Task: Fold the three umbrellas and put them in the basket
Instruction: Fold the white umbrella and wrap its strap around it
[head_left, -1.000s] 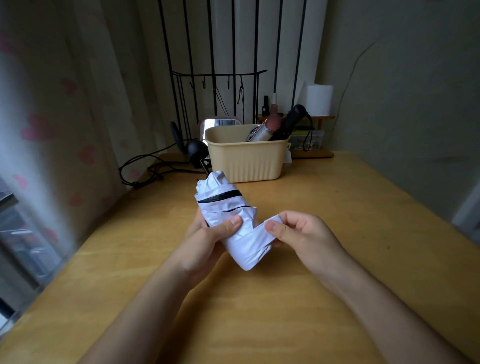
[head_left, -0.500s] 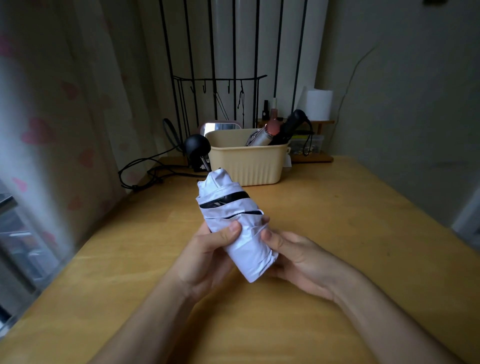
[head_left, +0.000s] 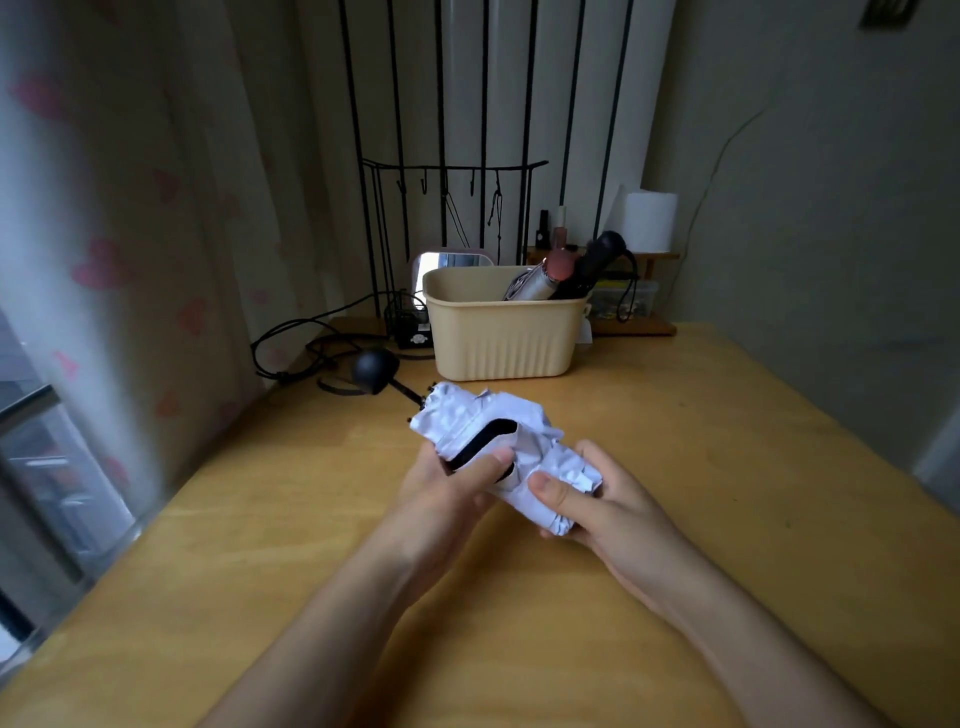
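On wooden table (head_left: 727, 467), beige basket (head_left: 501, 338), curtain (head_left: 104, 234)

No legible text, brand or number anywhere. One pale mark on the black box (head_left: 414, 332), far beyond the left hand (head_left: 444, 496): too small to read.

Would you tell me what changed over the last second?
The right hand let go of the strap end it had pulled out and now grips the lower end of the white umbrella; the strap lies wrapped round it. The left hand still holds it. The basket and its two umbrellas stayed put.
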